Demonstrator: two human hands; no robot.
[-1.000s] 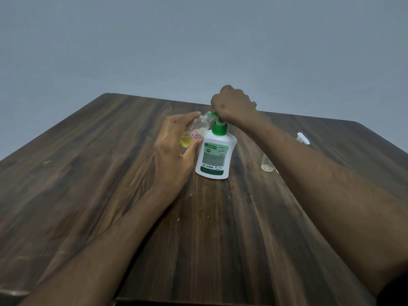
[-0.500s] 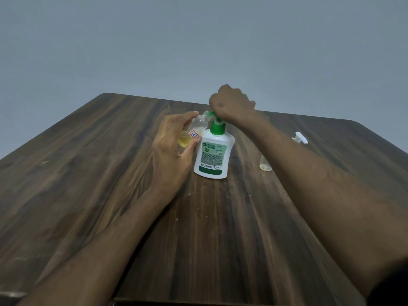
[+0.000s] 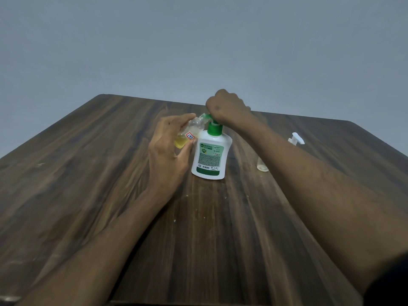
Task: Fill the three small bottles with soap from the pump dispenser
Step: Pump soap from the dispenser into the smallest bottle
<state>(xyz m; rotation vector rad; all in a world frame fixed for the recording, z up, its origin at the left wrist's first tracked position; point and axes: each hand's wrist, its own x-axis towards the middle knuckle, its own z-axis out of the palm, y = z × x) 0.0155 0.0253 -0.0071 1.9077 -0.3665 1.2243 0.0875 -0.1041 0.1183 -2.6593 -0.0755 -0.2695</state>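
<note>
One bottle (image 3: 186,135) is being filled: the left hand (image 3: 167,151) grips it, tilted, mouth at the spout of the dispenser (image 3: 210,154) on the table (image 3: 88,173). Curled over the pump, the right hand (image 3: 225,107) presses. Next, more strokes with the mouth kept aligned, I judge.

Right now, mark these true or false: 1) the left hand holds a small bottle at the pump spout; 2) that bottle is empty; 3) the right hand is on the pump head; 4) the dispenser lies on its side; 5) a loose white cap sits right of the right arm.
1) True: left hand grips the small bottle, tilted to the spout.
2) False: it holds yellow liquid.
3) True: right hand on the pump head.
4) False: dispenser stands upright.
5) True: white cap.
</note>
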